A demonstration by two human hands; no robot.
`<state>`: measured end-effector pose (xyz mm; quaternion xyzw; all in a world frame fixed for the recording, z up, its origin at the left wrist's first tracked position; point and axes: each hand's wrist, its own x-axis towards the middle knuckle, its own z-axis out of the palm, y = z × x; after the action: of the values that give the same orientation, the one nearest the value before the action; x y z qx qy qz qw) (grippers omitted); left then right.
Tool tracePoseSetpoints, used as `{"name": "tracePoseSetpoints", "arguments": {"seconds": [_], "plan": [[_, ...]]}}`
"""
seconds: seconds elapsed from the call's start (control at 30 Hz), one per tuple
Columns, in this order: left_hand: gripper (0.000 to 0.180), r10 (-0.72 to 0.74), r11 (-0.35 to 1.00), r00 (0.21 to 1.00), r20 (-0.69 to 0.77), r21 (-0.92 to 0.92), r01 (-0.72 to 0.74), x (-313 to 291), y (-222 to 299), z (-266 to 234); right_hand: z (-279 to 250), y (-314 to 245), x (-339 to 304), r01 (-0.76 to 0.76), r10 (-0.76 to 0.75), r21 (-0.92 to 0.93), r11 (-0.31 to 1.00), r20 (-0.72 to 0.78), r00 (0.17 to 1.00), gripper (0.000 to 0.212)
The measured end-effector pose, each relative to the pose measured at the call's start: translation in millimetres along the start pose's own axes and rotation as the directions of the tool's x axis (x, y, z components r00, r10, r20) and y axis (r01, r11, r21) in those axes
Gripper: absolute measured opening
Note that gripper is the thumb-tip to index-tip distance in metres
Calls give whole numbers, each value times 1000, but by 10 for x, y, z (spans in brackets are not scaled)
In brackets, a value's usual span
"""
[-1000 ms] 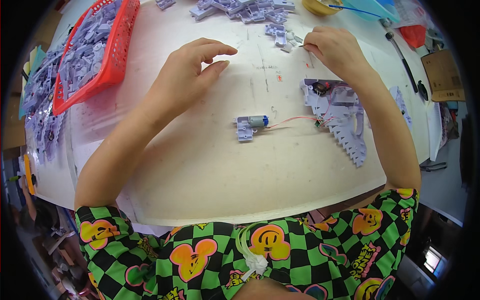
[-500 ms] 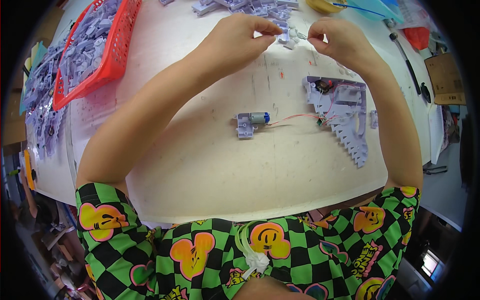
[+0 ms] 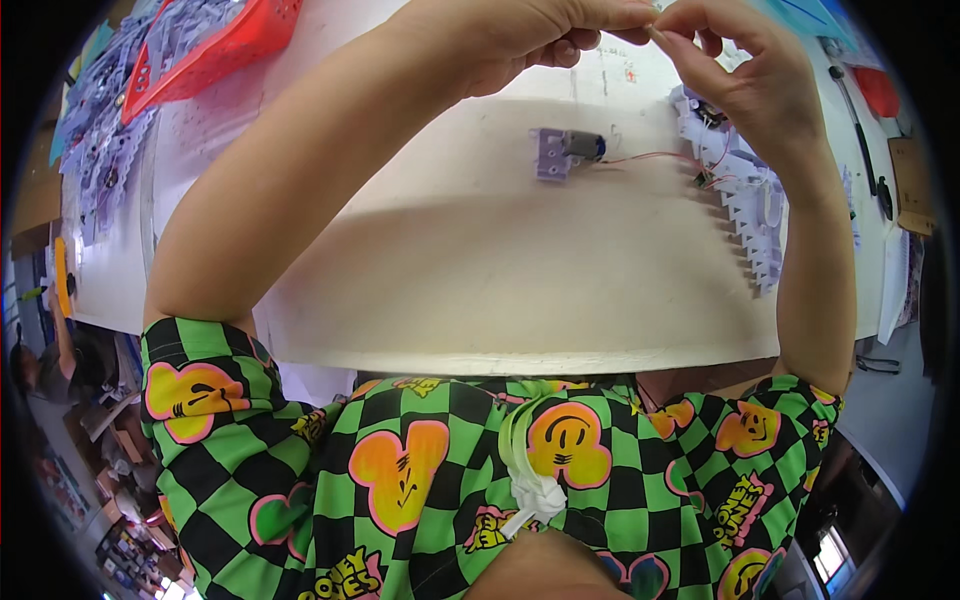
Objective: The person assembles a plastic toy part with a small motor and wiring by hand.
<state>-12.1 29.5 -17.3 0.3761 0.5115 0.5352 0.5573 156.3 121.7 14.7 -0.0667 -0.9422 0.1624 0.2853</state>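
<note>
At the far edge of the view, my left hand (image 3: 520, 35) and my right hand (image 3: 755, 85) meet at their fingertips. Both are pinched closed; anything between them is too small to make out. Below them on the table lies a small motor (image 3: 583, 146) seated in a pale lavender plastic bracket (image 3: 551, 158). Thin red and white wires (image 3: 645, 157) run from it to a lavender plastic housing (image 3: 762, 205) with a saw-toothed edge. My right hand and forearm partly cover that housing.
A red perforated basket (image 3: 215, 62) of lavender plastic parts stands at the far left, with more parts (image 3: 105, 165) heaped beside it. On the right lie a black-handled tool (image 3: 856, 125) and a cardboard box (image 3: 912, 185). Another person (image 3: 65, 365) is at the left rim.
My hands have come together from apart above the small parts and now look closer and larger. The whole view has shifted, so the motor and housing appear higher and further right.
</note>
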Motion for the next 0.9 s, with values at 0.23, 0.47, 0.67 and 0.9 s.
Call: {"name": "tracePoseSetpoints", "arguments": {"seconds": [0.23,0.47,0.67,0.9], "plan": [[57,-3,981,990,-139,-195,-25,-361,79,-102,134,-99,165,216,-208,45,975,-146,967,7],[57,200,947,961,-190,290,-140,-603,146,81,92,-82,175,30,-32,227,973,4,999,4],[54,576,298,817,38,920,-253,-537,-176,-25,140,-76,122,240,-233,-83,967,92,968,6],[43,583,255,811,46,938,-237,-488,-261,23,243,-75,64,238,-228,-143,961,81,970,8]]}}
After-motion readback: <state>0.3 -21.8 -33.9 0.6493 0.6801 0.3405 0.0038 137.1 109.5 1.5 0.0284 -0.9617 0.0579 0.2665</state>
